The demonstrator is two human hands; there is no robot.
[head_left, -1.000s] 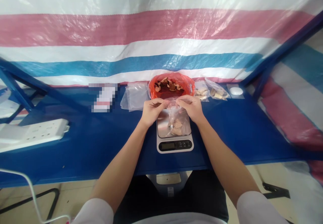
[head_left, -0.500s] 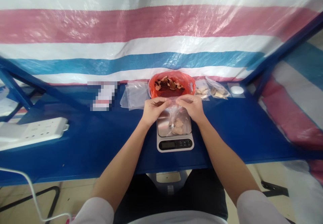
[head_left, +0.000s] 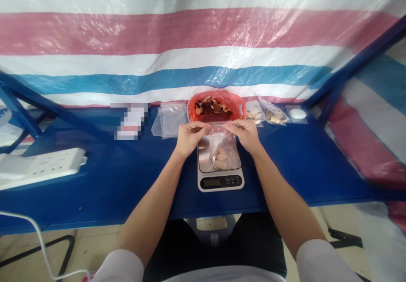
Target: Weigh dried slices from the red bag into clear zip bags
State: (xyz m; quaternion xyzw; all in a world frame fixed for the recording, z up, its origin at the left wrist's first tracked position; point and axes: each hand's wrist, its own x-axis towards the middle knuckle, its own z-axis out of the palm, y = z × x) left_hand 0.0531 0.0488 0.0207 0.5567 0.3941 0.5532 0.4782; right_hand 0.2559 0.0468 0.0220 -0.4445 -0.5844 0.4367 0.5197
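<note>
Spread wider: left hand (head_left: 189,137), right hand (head_left: 245,134) | both pinching one bag (head_left: 222,148) | one scale (head_left: 220,183)

pixelated patch (head_left: 130,121) unreadable; scale disp (head_left: 212,183) too small to read; pwr strip (head_left: 41,167) cut off left

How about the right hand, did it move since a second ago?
Yes, slightly. The right hand slid rightward along the top of the clear bag, away from the left hand, judged against the scale underneath.

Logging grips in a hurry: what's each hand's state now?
Left hand: shut, pinching the top of the clear bag.
Right hand: shut, pinching the same bag's top.
</note>
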